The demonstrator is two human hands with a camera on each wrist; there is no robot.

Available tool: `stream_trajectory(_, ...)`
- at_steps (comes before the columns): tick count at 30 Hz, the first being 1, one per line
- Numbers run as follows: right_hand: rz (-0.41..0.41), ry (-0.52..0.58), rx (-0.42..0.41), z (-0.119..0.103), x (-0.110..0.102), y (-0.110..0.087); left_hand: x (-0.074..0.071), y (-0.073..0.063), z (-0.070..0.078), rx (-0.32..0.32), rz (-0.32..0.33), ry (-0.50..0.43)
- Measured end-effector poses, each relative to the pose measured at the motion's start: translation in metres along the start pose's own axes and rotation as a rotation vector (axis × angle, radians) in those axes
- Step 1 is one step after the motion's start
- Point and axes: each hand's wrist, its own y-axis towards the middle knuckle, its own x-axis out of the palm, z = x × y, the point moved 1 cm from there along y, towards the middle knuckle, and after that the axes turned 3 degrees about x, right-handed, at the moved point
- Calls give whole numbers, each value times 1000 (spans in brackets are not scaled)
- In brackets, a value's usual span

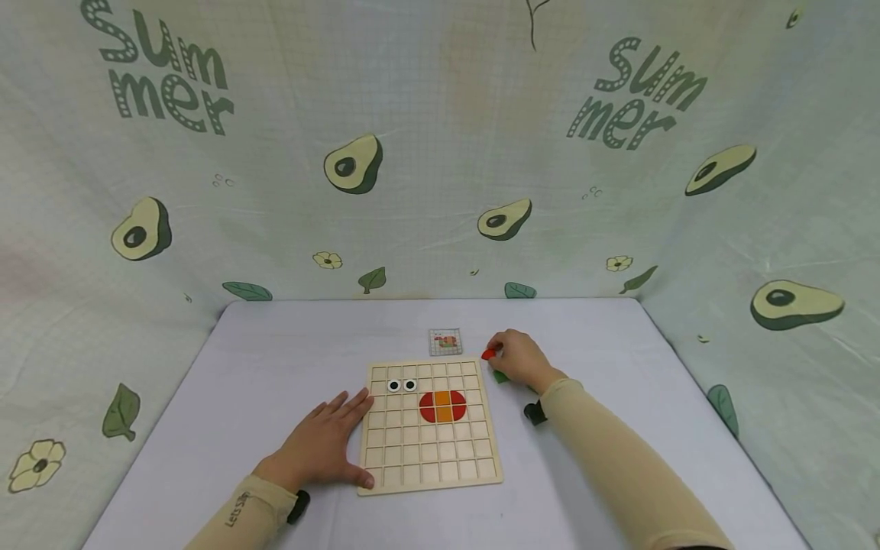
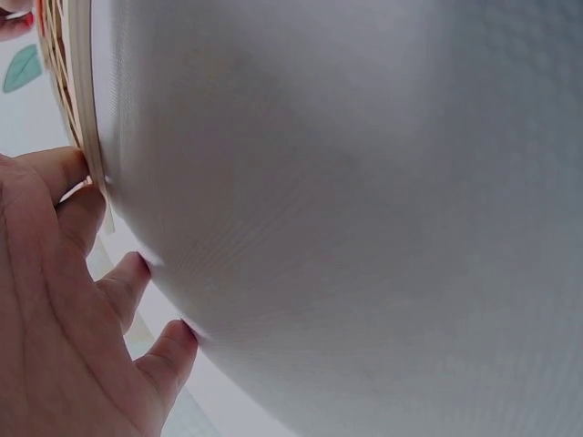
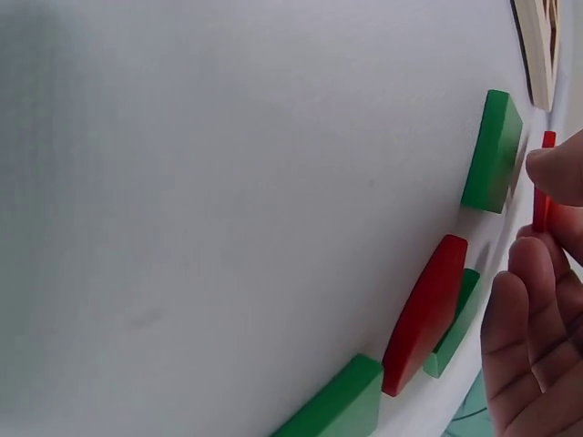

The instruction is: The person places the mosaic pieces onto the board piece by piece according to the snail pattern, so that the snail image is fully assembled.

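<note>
A square wooden grid board [image 1: 395, 480] lies on the white table. Two black-and-white eye pieces [image 1: 394, 386] sit side by side in its upper left cells. Right of its middle, orange pieces [image 1: 443, 406] stand between red rounded pieces [image 1: 426, 407]. My left hand [image 1: 330, 443], fingers spread, touches the board's left side, with the thumb at the lower left corner. Just past the upper right corner, my right hand [image 1: 520, 359] pinches a small red piece [image 3: 541, 196] between thumb and fingers. A green piece [image 1: 500, 377] lies below that hand.
Behind the board lies a small picture card [image 1: 445, 342] with a printed grid. Several green blocks [image 3: 493, 153] and a red piece [image 3: 425, 314] rest on the table near my right hand. A patterned cloth [image 1: 426, 260] hangs behind and beside the table.
</note>
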Motion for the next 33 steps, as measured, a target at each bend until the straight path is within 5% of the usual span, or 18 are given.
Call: stream_trajectory(33, -43, 16, -204, -52, 7, -7, -5, -2, 2, -3, -17, -3)
